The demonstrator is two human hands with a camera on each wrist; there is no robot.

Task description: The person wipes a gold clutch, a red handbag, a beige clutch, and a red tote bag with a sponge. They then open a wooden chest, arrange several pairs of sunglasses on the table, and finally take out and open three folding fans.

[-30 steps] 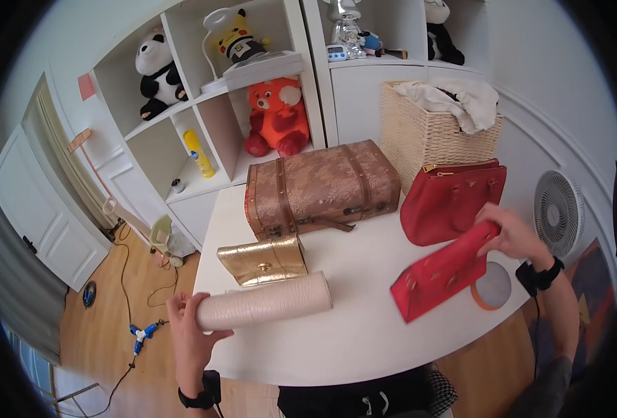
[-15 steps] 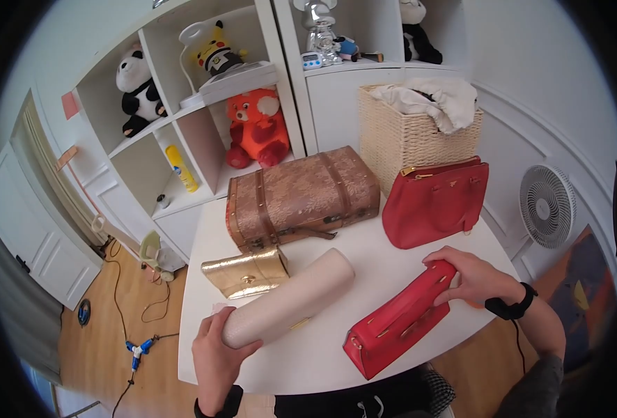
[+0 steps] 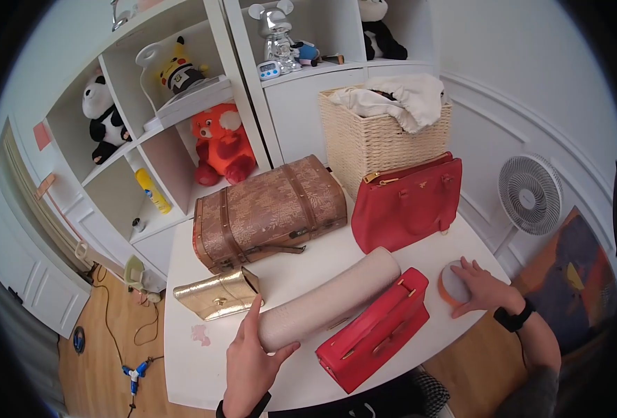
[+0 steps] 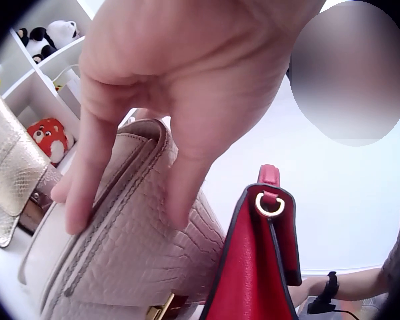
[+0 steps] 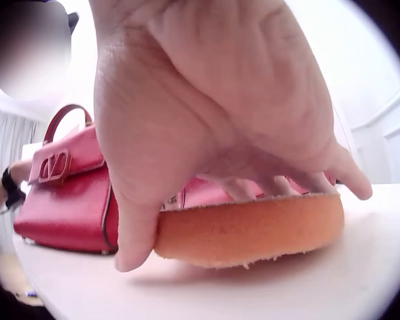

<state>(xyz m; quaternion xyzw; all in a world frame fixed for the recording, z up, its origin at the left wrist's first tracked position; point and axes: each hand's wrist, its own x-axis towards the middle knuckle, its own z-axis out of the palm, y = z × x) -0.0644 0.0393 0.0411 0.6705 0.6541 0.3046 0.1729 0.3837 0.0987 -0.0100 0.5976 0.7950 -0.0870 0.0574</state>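
In the head view a beige crocodile-textured handbag (image 3: pixel 336 296) lies long across the table. My left hand (image 3: pixel 251 366) holds its near-left end, the fingers on the flap side and thumb on the front in the left wrist view. A small red handbag (image 3: pixel 377 333) with a gold V emblem (image 5: pixel 54 167) stands alongside the beige one. My right hand (image 3: pixel 486 287) is spread over a round orange sponge (image 5: pixel 253 230) with a grey top (image 3: pixel 455 282), thumb at its edge. A gold clutch (image 3: pixel 218 294) sits left of the beige bag.
A brown patterned suitcase (image 3: pixel 270 209) lies at the back, beside a larger red handbag (image 3: pixel 409 202). Behind that stands a wicker basket (image 3: pixel 385 143) with white cloth. A pink mark (image 3: pixel 200 334) shows on the table (image 3: pixel 218 380). A fan (image 3: pixel 530 195) stands right of the table.
My left hand has brought the beige handbag up beside the small red one. My right hand has set down and left the red handbag and moved right onto the sponge. The view has turned right.
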